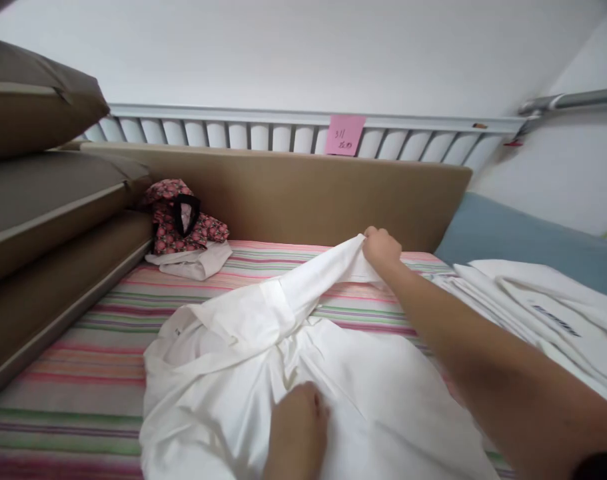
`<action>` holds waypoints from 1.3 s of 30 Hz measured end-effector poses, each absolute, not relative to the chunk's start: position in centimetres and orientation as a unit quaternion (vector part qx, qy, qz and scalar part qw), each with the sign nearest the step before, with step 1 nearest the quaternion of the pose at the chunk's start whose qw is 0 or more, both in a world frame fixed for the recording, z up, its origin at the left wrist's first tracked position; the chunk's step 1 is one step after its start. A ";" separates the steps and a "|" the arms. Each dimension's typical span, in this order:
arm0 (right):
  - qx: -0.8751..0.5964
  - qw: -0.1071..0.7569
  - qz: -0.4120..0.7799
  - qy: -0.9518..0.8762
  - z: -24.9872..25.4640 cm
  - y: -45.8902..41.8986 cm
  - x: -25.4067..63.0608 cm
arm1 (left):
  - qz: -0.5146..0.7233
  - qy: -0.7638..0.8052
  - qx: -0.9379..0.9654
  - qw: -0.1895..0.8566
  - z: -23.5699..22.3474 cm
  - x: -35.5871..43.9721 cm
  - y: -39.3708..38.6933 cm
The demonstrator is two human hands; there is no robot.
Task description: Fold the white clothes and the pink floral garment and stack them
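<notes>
A big white wall [293,53] is at the back. Below it is a flat bed with a striped sheet [103,340], and most of the things lie on that. A long tan board [303,200] stands up along the far side. Behind the board is a white heater [258,133]. Three fat brown cushions [48,193] are piled up on the left. A big white cloth [383,387] lies all crumpled in the middle, close to the person. On the right are folded white cloths [558,320] in a pile, and the top one has dark marks on it. A blue cover [528,227] is behind them. A red flowery cloth [176,220] with a black edge sits by the cushions, with a small white cloth [198,260] partly under it. A pink note [344,135] with writing hangs on the front of the heater.

The right hand [382,248] is closed on the far tip of the big white cloth and holds it up near the board. The left hand [300,423] is over the near part of the same cloth. It is blurry and its fingers look curled, but I cannot tell if it grips the cloth.
</notes>
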State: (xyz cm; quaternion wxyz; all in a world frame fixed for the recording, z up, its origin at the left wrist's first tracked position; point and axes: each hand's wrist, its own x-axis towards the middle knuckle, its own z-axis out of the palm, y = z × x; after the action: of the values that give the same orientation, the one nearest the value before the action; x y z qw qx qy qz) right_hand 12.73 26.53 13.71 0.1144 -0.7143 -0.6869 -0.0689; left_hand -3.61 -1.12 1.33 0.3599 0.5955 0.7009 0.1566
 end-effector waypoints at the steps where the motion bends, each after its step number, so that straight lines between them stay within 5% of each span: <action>1: -0.708 0.127 -0.062 -0.692 13.2 26.8 10.7 | 0.155 0.700 0.593 0.367 1.3 -3.5 -1.1; 13: -0.421 0.025 0.142 -0.896 2.6 23.3 -12.0 | 0.133 0.676 0.556 0.465 1.7 -4.3 -0.7; 21: -0.383 0.180 0.132 -0.896 5.3 24.6 -18.0 | 0.205 0.663 0.552 0.463 1.9 -4.7 -0.7; 26: -0.301 0.183 0.192 -0.916 3.0 20.7 -11.1 | 0.202 0.646 0.601 0.426 2.1 -4.8 -1.0; 34: -0.579 0.085 0.179 -0.791 4.0 19.5 13.5 | 0.163 0.629 0.608 0.456 1.6 -3.2 -1.9; 39: -0.607 0.015 0.217 -0.764 2.2 17.6 17.3 | 0.131 0.582 0.627 0.500 1.5 -2.2 -2.2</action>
State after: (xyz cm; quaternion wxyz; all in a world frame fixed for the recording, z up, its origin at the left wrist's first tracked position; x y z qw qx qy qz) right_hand 17.31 17.58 2.16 0.0150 -0.6074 -0.7640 0.2171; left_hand -2.17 -2.18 1.47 0.5002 0.6274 0.5823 0.1309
